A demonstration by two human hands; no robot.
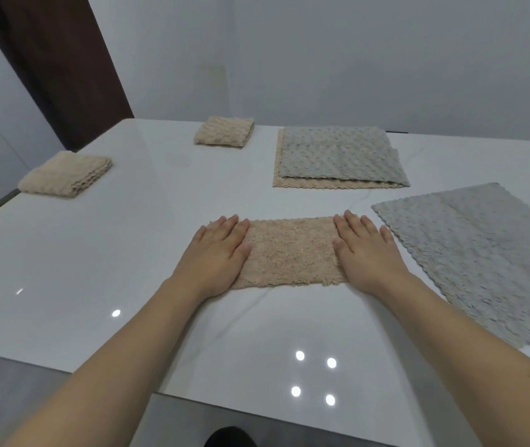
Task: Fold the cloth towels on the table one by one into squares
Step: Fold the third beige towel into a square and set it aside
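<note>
A beige towel (289,251), folded into a wide strip, lies in the middle of the glossy white table (128,253). My left hand (217,253) lies flat on its left end, fingers spread. On the strip's right end my right hand (367,250) presses down flat, palm down. Neither hand grips anything. Two beige towels folded into squares rest further off: one at the table's left edge (65,175), one at the back (224,131).
A grey towel lying on a beige one (338,156) sits flat at the back right. Another grey towel (483,253) is spread out at the right, close to my right hand. The table's near edge runs below my forearms. A wall stands behind the table.
</note>
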